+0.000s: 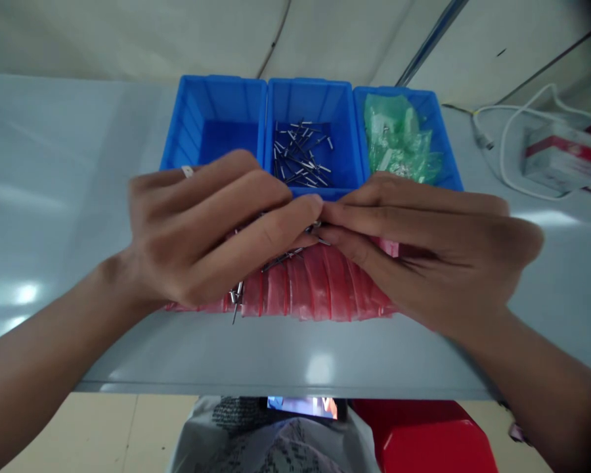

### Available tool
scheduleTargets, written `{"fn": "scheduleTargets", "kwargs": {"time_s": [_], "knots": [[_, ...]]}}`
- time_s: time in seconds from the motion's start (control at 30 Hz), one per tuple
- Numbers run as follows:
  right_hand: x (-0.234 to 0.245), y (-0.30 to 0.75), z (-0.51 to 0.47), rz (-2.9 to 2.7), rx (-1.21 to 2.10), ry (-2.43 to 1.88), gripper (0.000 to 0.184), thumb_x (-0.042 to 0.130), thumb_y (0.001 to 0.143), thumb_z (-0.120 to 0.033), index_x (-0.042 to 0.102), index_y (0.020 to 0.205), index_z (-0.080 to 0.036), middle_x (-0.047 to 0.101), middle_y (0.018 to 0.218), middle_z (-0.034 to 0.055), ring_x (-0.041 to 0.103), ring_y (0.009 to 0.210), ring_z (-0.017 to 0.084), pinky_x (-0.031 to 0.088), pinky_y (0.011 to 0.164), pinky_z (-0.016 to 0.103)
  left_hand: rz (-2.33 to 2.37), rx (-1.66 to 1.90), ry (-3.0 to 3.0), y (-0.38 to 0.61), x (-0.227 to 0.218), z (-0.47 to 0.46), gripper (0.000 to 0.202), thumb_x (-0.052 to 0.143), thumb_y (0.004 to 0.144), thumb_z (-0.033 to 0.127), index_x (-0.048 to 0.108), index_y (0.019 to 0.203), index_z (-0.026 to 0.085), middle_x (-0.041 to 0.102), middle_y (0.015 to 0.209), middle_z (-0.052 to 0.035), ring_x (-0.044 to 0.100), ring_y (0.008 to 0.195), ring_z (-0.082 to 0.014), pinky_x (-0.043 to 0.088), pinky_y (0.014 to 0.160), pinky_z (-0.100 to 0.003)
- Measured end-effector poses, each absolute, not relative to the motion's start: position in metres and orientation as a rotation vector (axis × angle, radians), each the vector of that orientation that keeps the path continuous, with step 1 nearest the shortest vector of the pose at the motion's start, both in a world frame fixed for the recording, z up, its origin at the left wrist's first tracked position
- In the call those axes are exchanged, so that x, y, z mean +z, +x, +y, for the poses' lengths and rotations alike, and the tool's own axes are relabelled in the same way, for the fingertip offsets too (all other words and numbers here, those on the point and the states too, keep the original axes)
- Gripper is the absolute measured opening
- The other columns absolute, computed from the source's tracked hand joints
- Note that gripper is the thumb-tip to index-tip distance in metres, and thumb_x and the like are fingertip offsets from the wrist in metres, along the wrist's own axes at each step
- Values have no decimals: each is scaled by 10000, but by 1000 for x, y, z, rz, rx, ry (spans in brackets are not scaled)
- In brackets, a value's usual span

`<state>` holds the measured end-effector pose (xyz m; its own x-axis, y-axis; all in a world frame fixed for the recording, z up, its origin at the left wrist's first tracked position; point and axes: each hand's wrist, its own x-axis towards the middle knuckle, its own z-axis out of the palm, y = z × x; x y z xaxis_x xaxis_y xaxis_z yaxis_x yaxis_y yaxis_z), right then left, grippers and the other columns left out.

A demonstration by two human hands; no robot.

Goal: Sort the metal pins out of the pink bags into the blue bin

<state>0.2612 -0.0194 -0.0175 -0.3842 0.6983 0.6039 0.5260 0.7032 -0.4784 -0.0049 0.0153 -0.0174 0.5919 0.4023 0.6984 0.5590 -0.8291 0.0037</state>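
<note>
My left hand (211, 230) is closed, fingers curled over several blind rivets (282, 259); their thin pins stick out below the fingers. Another rivet (236, 294) shows under the palm side, in front of the pink bags. My right hand (423, 249) pinches at the left fingertips, where a small metallic rivet (317, 225) shows between the two hands. The fingertips hide most of it. Beneath both hands lies an overlapping row of pink plastic bags (303, 286). Behind them, the middle blue bin (310, 92) holds a loose pile of rivets (303, 154).
A left blue bin (221, 98) and a right blue bin (443, 131) flank the middle one. Green plastic bags (394, 135) fill the right bin. A white cable (505, 148) and a box (556, 157) lie at right. Below the table edge are a phone (303, 406) and red stool (433, 433).
</note>
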Motion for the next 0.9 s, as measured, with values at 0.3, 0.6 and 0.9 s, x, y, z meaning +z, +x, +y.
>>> {"fn": "scheduleTargets", "kwargs": {"time_s": [0.3,0.6,0.9], "knots": [[-20,253,-23,-1604,696,-1018,236,899,884,-86,901,996,-295,854,861,-110,671,557,61,640,563,203,-599,-964,-2463,-9,-29,18,113,739,1020,244,690,1121,247,741,860,21,827,776,-231,574,576,-340],[-21,249,-21,-1522,716,-941,298,935,841,-111,929,1013,-355,833,788,-62,722,567,155,693,548,311,-648,-911,-2434,-9,-24,14,154,756,1000,253,709,1128,182,760,877,-34,773,753,-246,496,573,-386],[-14,253,-21,-1568,741,-923,337,911,866,-56,915,1033,-348,873,919,-112,821,719,150,777,696,289,-697,-1035,-2595,-10,-17,13,116,791,986,330,752,1079,272,756,867,0,784,770,-259,486,549,-405]]}}
